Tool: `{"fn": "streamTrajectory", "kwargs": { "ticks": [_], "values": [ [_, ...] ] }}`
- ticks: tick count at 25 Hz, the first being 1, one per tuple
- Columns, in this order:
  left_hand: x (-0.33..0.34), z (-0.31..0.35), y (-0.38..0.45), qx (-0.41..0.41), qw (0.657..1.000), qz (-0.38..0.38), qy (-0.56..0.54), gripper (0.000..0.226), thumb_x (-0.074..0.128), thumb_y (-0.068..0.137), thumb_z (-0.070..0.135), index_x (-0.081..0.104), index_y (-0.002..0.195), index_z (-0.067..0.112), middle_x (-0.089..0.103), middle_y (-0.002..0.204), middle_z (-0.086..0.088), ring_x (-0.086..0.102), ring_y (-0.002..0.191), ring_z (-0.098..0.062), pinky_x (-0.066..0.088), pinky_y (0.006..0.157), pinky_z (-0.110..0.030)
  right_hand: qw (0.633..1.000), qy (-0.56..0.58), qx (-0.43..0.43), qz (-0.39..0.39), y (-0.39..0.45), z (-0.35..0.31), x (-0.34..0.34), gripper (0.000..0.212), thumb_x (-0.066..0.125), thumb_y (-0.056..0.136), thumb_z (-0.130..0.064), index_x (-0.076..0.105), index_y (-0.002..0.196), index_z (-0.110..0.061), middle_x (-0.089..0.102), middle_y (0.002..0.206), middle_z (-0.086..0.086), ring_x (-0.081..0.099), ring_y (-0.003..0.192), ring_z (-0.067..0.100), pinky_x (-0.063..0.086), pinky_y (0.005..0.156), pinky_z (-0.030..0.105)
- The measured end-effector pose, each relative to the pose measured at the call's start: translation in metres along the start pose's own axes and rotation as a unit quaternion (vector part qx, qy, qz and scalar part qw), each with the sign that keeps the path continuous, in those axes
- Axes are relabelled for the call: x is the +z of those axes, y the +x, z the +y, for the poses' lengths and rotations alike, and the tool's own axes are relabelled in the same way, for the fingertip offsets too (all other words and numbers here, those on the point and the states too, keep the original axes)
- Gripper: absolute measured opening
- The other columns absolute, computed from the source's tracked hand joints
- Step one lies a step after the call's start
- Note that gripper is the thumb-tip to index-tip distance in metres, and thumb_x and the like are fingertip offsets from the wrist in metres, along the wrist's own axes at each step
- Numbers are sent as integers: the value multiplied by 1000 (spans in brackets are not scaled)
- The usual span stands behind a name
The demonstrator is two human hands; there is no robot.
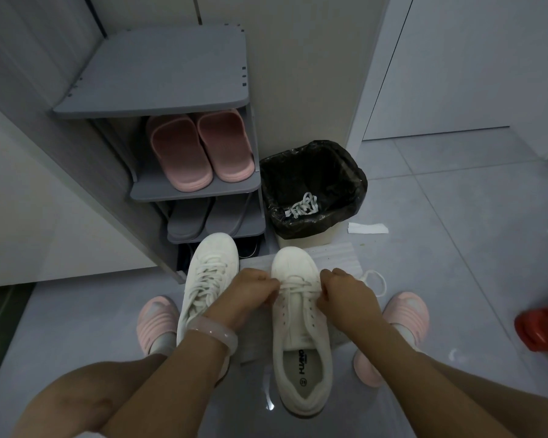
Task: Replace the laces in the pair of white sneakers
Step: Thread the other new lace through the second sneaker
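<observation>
shoe rack (159,90): grey, far left against the wall; pink slippers (200,150) on the middle shelf, grey slippers (200,219) on the shelf below.
left foot (157,320): pink slipper and white sock on the grey tile floor (456,216), just left of the laced shoe.
left sneaker (208,279): white, fully laced, standing on the floor with toe toward the rack; heel part hidden behind the left forearm.
bracelet (214,331): pale pink bangle on the left wrist.
left hand (249,294): fingers curled, pinching the lace (298,287) at the left side of the lower eyelets of the right sneaker.
right sneaker (299,327): white, between the two hands, toe pointing away; lace threaded only across the lowest eyelets, upper eyelets bare, printed insole visible.
trash bin (310,188): black-lined, just right of the rack, behind the sneakers; old white lace (301,205) bunched inside.
right hand (345,295): fingers curled, pinching the same lace at the right side of the eyelets; loose end (377,281) loops out on the floor to the right.
paper scrap (367,228): white strip on the floor beside the bin.
right foot (405,314): pink slipper, right of the right forearm.
red object (540,328): at the right edge, cut off, cannot tell what it is.
</observation>
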State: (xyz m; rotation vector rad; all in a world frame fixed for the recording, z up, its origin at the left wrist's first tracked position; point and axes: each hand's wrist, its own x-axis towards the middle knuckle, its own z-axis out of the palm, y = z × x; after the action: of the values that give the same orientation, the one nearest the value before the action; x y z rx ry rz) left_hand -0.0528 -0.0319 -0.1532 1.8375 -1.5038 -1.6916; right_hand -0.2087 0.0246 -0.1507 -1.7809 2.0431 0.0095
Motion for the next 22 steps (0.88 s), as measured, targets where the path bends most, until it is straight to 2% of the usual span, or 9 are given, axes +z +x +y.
{"fn": "streamTrajectory", "kwargs": {
  "ticks": [2, 4, 6, 8, 11, 14, 16, 19, 22],
  "values": [
    [0, -2, -2, 47, 991, 37, 119, 17, 60, 82, 10, 54, 67, 13, 56, 65, 2, 54, 65, -13, 45, 62, -21, 1000, -2, 0, 2, -1, 1, -1, 37, 42, 89, -14, 17, 62, -21, 25, 67, -7, 43, 70, 20, 29, 57, 25],
    [0, 4, -7, 102, 975, 62, 188, 15, 62, 84, 21, 49, 85, 14, 51, 74, 5, 53, 77, -15, 43, 65, -24, 1000, 1, 7, 4, -1, 1, 0, 34, 41, 90, -14, 20, 63, -20, 28, 66, -6, 44, 69, 20, 26, 54, 24],
    [3, 10, -13, 93, 972, 12, 217, 39, 64, 83, 33, 40, 104, 10, 49, 86, 2, 56, 85, -19, 45, 65, -26, 1000, 0, 6, 12, -1, -1, 1, 19, 41, 91, -15, 32, 74, -16, 33, 67, -5, 45, 69, 19, 28, 55, 24],
    [7, 10, -18, 54, 971, -42, 229, 50, 64, 82, 32, 36, 114, 6, 49, 94, -3, 60, 91, -24, 53, 69, -33, 1000, 5, 3, 20, -2, -2, -3, 10, 41, 90, -15, 33, 84, -15, 37, 69, -4, 45, 68, 19, 30, 54, 24],
    [5, 10, -18, 13, 980, -44, 192, 37, 62, 82, 22, 41, 107, 5, 49, 85, 0, 58, 71, -16, 51, 52, -19, 997, 10, 48, 64, -1, 7, -19, 13, 43, 89, -15, 32, 84, -13, 41, 72, 0, 45, 67, 21, 32, 55, 27],
    [1, 8, -16, -16, 989, -61, 132, 30, 63, 82, 19, 37, 95, 10, 49, 83, -1, 60, 72, -20, 54, 57, -28, 984, 18, 102, 142, -1, 21, -31, 14, 45, 89, -14, 34, 81, -12, 38, 65, 0, 42, 61, 22, 28, 49, 27],
    [3, 7, -17, 27, 981, -63, 184, 32, 64, 82, 21, 39, 101, 14, 50, 94, -2, 57, 86, -21, 53, 70, -34, 981, 57, 61, 174, -2, 19, -33, 10, 46, 90, -14, 41, 82, -10, 46, 70, 4, 47, 63, 25, 34, 53, 30],
    [12, 7, -13, 194, 937, -34, 287, 46, 64, 83, 27, 46, 124, 20, 45, 122, -4, 46, 112, -21, 42, 93, -34, 956, 123, -108, 245, -1, -1, -36, 12, 48, 90, -16, 52, 83, -7, 57, 74, 7, 55, 57, 24, 47, 51, 36],
    [19, 16, -12, 237, 940, -52, 239, 24, 56, 89, 30, 64, 99, 10, 58, 111, -6, 53, 107, -22, 42, 92, -37, 943, 83, -162, 280, -1, -9, -42, 13, 46, 88, -19, 55, 84, -11, 58, 71, 3, 52, 50, 19, 46, 42, 32]
  ]
}}
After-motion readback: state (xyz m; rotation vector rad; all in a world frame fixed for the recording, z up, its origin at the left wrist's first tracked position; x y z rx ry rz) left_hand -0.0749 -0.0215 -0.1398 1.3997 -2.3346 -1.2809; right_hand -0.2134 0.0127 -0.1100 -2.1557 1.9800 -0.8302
